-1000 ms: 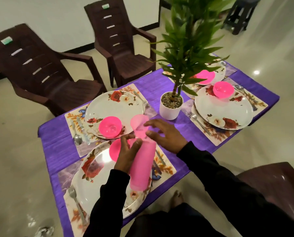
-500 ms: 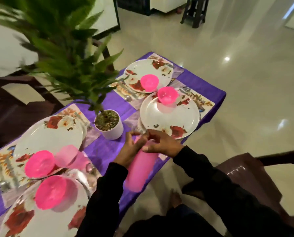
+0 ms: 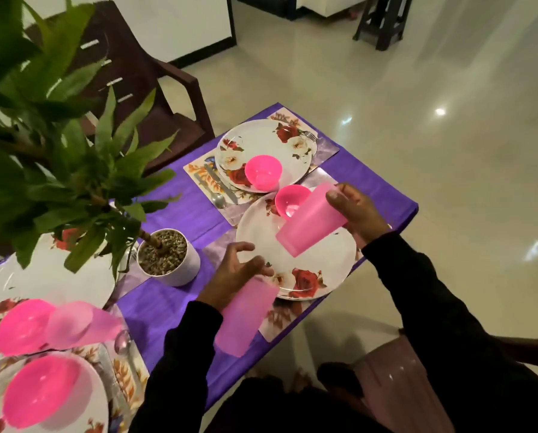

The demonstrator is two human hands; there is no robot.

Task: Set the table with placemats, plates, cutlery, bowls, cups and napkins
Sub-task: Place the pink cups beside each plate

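My right hand [image 3: 359, 210] grips a pink plastic cup [image 3: 311, 221], tilted in the air over the near floral plate [image 3: 317, 264]. That plate carries a pink bowl [image 3: 292, 200]. My left hand [image 3: 234, 275] holds a second pink cup [image 3: 245, 317] by its top, above the near table edge. Behind them, a second floral plate [image 3: 261, 142] lies on its placemat [image 3: 199, 171] and bears another pink bowl [image 3: 263, 171]. A knife and spoon [image 3: 219, 189] lie on that placemat. At the left, a pink cup [image 3: 83, 323] stands beside two more pink bowls [image 3: 24, 326] [image 3: 42, 390].
A white pot [image 3: 180, 271] holding a leafy plant [image 3: 58, 151] stands mid-table on the purple cloth [image 3: 167, 310]. One brown plastic chair [image 3: 155, 98] is behind the table, another [image 3: 395, 385] at my right knee. The table edge runs just under my arms.
My hands have pulled the cups apart: the right hand has carried one cup up and right over the near plate, the left keeps the other. My view swung right.
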